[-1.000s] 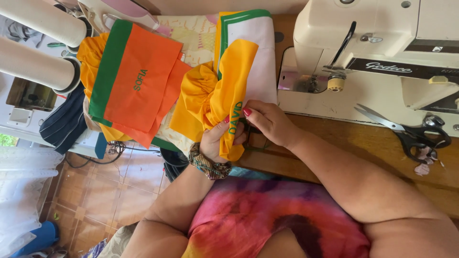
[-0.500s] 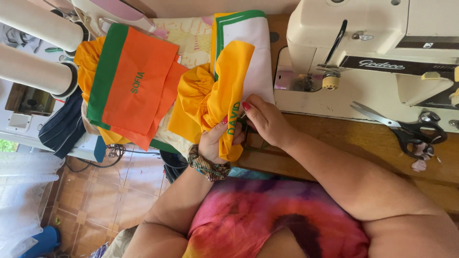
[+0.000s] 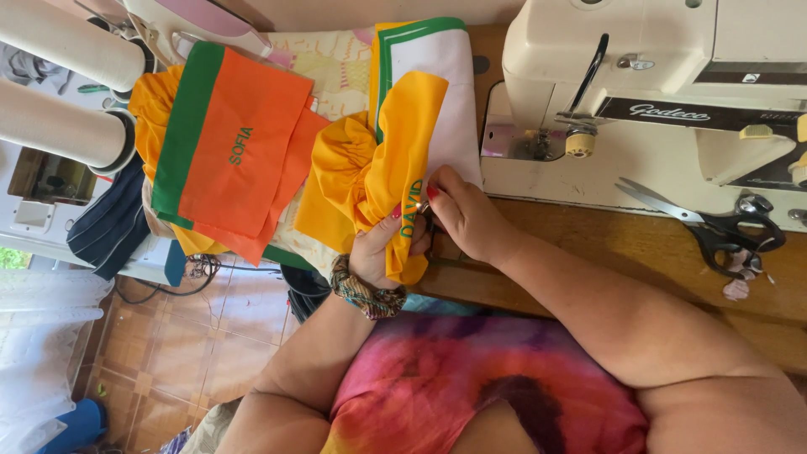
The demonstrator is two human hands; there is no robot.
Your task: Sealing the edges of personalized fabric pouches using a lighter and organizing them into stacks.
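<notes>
- Yellow cloth piece [image 3: 382, 181] with green stitched lettering: held at the near edge of the counter [image 3: 588, 244], bunched above into gathered folds and draped over a white panel with green trim [image 3: 445, 76].
- Left hand [image 3: 378, 248]: fingers closed around the lower yellow edge, thumb pressed on the lettering; a braided band sits on the wrist.
- Right hand [image 3: 462, 214]: fingertips pinched on the same edge, touching the left hand.
- Change: against the earlier views, both hands sit slightly farther left relative to the sewing machine [image 3: 639, 101]; the grip looks unchanged, so the work appears held at the same stage.
- Edges: machine base just right of the hands; scissors [image 3: 714, 223] lie well apart on the counter.
- Open room: bare wood between the right forearm and the scissors; the orange-and-green piece [image 3: 239, 151] crowds the left.
</notes>
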